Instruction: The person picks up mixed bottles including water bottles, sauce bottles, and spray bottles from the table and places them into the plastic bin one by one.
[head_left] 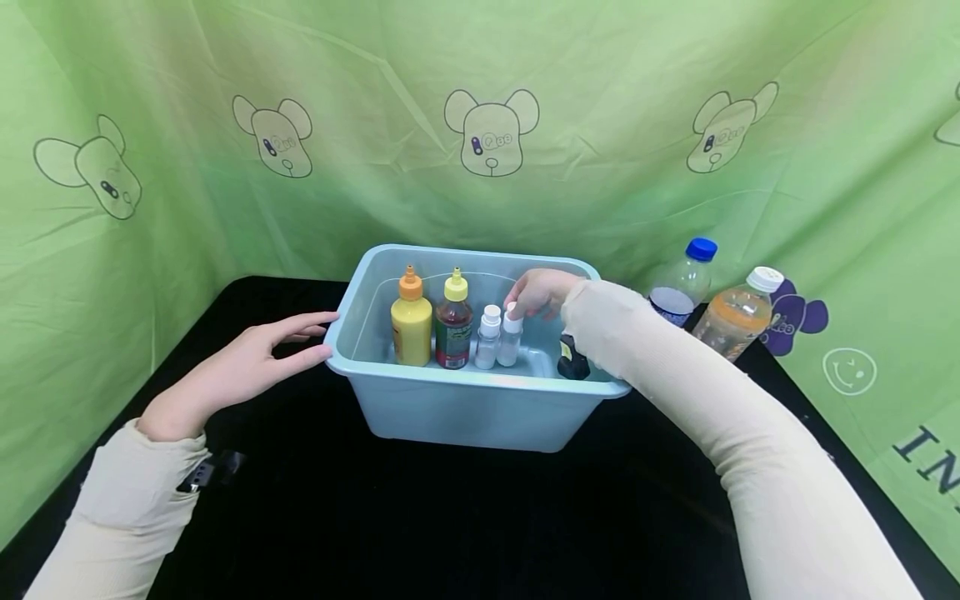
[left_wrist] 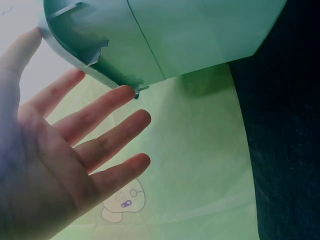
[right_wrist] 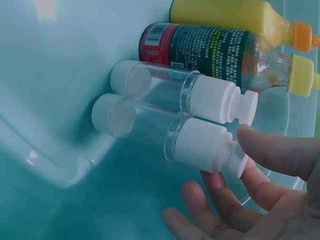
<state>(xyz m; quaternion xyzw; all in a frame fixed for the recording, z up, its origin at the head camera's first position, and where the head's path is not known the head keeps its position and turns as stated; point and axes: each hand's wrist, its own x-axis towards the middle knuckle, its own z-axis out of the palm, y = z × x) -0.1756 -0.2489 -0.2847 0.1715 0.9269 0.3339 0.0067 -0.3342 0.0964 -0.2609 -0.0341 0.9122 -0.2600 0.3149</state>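
Note:
A light blue plastic bin (head_left: 465, 412) stands on the black tabletop. My left hand (head_left: 258, 367) touches its left rim with fingers extended and spread. Inside the bin, my right hand (head_left: 542, 290) has thumb and index finger at the white top of a clear pump bottle (right_wrist: 145, 125), pinching it. A second clear pump bottle (right_wrist: 167, 85) stands right beside it. Left of these are a sauce bottle (head_left: 453, 333) with a yellow nozzle cap and a yellow squeeze bottle (head_left: 412, 329) with an orange cap. All four bottles are upright.
Beyond the bin's right side are a blue-capped bottle (head_left: 684, 279) and a white-capped bottle (head_left: 738, 312) with an orange band. A black object (head_left: 573, 360) shows partly under my right sleeve. Green printed cloth (head_left: 375, 125) hangs behind and at both sides.

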